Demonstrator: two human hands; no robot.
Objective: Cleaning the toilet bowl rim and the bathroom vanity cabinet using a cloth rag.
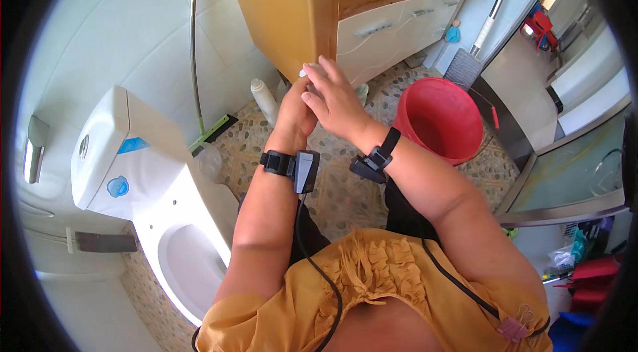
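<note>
My two hands meet in front of me, close to the corner of the yellow-brown vanity cabinet (286, 19). My left hand (294, 111) is closed, its fingers mostly hidden behind the other hand. From above and the right, my right hand (337, 101) curls over it, thumb against the left hand. Between the fingertips a small white thing (304, 73) peeks out; its kind is hidden. Both wrists carry black straps with small dark boxes and cables. Just left of my hands, a white bottle (264, 101) stands tilted on the pebble-patterned floor.
A white toilet (156, 199) stands on my left. Behind it a green-headed squeegee (214, 134) leans on the tiled wall. At right are a red bucket (440, 119), a flat mop (465, 67) and a glass-panelled door (571, 176). A toilet brush (105, 241) hangs far left.
</note>
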